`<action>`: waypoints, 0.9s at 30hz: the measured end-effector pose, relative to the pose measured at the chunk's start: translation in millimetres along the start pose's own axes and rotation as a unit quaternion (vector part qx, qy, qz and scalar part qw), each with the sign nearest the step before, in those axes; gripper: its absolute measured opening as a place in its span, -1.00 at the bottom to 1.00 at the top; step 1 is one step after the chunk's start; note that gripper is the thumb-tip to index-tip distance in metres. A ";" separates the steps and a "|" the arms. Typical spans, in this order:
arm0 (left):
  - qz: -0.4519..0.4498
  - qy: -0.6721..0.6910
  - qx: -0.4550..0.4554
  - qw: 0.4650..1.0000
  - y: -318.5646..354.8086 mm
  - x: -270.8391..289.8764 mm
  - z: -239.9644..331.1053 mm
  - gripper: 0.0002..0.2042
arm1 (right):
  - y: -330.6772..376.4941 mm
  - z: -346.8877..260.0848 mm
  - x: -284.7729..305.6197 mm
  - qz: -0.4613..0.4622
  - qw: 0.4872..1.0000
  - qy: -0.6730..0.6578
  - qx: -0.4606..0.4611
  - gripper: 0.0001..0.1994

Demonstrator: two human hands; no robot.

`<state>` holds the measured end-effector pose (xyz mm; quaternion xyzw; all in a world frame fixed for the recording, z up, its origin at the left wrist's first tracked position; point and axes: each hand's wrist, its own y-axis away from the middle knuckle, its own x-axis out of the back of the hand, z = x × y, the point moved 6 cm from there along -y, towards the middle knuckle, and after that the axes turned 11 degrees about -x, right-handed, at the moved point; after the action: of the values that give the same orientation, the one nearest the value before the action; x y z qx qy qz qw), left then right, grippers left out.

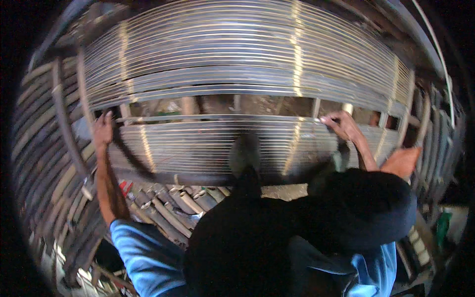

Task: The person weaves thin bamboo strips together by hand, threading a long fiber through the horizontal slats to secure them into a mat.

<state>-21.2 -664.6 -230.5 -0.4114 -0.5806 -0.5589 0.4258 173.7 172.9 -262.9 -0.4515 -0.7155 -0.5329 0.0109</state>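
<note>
A rack of thin, pale, closely spaced strips (213, 49) spans the upper view, crossed by yellowish bands. A second, lower section of strips (217, 148) lies nearer to me, with a gap between the two. Along the upper edge of that lower section runs a long thin strip (222, 118). My left hand (103, 129) is closed at its left end, beside the frame post. Near its right end my right hand (344, 126) pinches the strip between thumb and fingers. Fine detail at both fingertips is blurred.
Wooden posts (85, 84) edge the rack. Bamboo poles (44, 128) line the left side, and cut bamboo pieces (168, 213) lie below. An orange-brown piece (403, 162) is by my right forearm. A large dark shape (277, 237) hides the lower middle.
</note>
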 end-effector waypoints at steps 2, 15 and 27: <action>-0.148 -0.012 0.036 0.988 -19.8 -24.9 37.7 -0.23 | 10.9 5.6 11.4 0.004 0.999 0.009 -0.030 -0.54; 0.225 -0.046 -0.199 0.953 27.1 28.8 172.7 -0.68 | 78.0 -23.8 -14.8 0.318 0.947 0.010 0.034 -0.61; 0.130 0.343 -0.468 0.804 112.8 9.3 517.1 -0.90 | 59.3 -23.0 -36.2 0.262 0.960 0.088 -0.043 -0.67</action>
<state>65.7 -143.7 -194.5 -0.4133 -0.0057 -0.8071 0.4215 223.5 133.6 -226.3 -0.5748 -0.5446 -0.5793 0.1934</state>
